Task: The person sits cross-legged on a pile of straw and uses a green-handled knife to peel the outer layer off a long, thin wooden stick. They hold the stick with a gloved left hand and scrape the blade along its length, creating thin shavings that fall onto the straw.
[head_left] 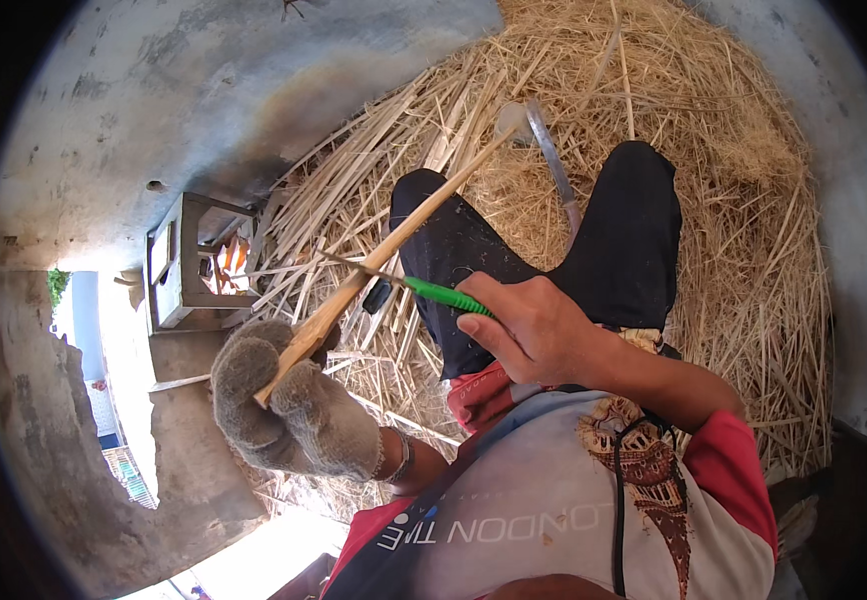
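My left hand [289, 405], in a grey knit glove, grips the near end of a long bamboo strip [409, 225] that slants up and away to the right. My bare right hand [529, 325] holds a knife by its green handle [444, 296]; the thin blade [359, 268] lies across the strip just above the gloved hand. My knees in black trousers [604, 240] sit under the strip.
A deep heap of bamboo slivers and shavings [714, 130] covers the ground ahead and to the right. A curved metal blade [554, 165] lies on the heap. A small grey wooden stool [194, 265] stands at the left by a concrete wall [174, 100].
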A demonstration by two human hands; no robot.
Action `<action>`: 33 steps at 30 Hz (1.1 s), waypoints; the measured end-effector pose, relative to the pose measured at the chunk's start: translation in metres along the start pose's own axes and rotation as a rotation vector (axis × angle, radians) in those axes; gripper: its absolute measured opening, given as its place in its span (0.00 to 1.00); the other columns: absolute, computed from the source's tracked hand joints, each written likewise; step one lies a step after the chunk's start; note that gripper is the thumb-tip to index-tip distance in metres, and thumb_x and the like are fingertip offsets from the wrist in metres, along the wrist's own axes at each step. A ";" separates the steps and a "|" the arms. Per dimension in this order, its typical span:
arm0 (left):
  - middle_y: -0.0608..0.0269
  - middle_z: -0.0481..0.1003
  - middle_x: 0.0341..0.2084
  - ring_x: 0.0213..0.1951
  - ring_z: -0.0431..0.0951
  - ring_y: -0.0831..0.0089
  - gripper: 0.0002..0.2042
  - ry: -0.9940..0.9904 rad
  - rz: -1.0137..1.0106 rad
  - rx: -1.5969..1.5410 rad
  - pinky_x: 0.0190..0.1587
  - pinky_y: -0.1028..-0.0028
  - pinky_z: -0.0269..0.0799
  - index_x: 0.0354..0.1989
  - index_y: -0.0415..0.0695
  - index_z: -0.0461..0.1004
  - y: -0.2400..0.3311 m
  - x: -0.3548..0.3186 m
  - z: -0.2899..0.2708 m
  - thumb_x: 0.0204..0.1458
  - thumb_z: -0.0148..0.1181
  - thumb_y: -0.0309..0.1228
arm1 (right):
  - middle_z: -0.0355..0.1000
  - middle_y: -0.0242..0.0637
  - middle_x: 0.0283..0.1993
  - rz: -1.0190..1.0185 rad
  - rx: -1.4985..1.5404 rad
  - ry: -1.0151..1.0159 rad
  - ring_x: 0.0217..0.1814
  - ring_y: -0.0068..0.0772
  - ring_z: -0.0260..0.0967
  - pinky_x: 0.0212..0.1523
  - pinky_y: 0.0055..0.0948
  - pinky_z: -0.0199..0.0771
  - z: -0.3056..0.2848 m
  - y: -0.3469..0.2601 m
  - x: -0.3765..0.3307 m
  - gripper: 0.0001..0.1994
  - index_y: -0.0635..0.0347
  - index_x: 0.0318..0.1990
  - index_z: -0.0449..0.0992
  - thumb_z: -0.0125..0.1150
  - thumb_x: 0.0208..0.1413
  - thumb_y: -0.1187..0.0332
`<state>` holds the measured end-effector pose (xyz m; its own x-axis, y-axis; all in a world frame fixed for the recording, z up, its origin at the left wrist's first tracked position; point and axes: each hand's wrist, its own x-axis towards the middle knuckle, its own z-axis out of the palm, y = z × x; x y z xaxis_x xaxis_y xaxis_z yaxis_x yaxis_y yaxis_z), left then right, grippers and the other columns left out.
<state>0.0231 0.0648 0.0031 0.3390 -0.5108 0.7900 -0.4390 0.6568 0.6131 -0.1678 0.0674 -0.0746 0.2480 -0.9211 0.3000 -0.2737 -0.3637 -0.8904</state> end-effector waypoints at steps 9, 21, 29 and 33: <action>0.44 0.77 0.38 0.34 0.81 0.62 0.15 0.077 -0.146 -0.021 0.26 0.70 0.86 0.45 0.32 0.73 0.010 -0.005 0.005 0.54 0.65 0.29 | 0.69 0.52 0.18 0.202 -0.240 0.057 0.23 0.61 0.71 0.24 0.52 0.71 0.007 0.036 0.014 0.12 0.61 0.37 0.66 0.50 0.66 0.60; 0.54 0.74 0.32 0.26 0.79 0.66 0.15 0.078 -0.040 0.102 0.24 0.76 0.81 0.41 0.32 0.74 0.016 -0.006 0.017 0.60 0.59 0.37 | 0.70 0.54 0.21 0.290 -0.218 0.103 0.25 0.62 0.71 0.26 0.51 0.69 0.009 0.092 -0.003 0.14 0.63 0.37 0.68 0.51 0.66 0.60; 0.44 0.77 0.40 0.34 0.81 0.62 0.18 0.034 -0.153 -0.006 0.27 0.71 0.86 0.49 0.32 0.71 0.017 -0.003 0.011 0.54 0.65 0.29 | 0.68 0.54 0.19 0.312 -0.184 0.250 0.24 0.63 0.69 0.25 0.51 0.67 0.021 0.095 0.012 0.15 0.63 0.38 0.69 0.50 0.67 0.58; 0.53 0.73 0.32 0.25 0.78 0.67 0.17 0.066 -0.029 0.132 0.22 0.77 0.79 0.40 0.33 0.73 0.020 -0.001 0.027 0.61 0.58 0.40 | 0.67 0.53 0.18 0.316 -0.191 0.140 0.23 0.63 0.69 0.24 0.51 0.68 0.011 0.097 0.017 0.15 0.63 0.35 0.68 0.51 0.67 0.58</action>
<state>-0.0087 0.0633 0.0140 0.4050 -0.4885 0.7729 -0.5320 0.5615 0.6337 -0.1799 0.0182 -0.1594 -0.0017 -0.9970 0.0768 -0.4876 -0.0662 -0.8705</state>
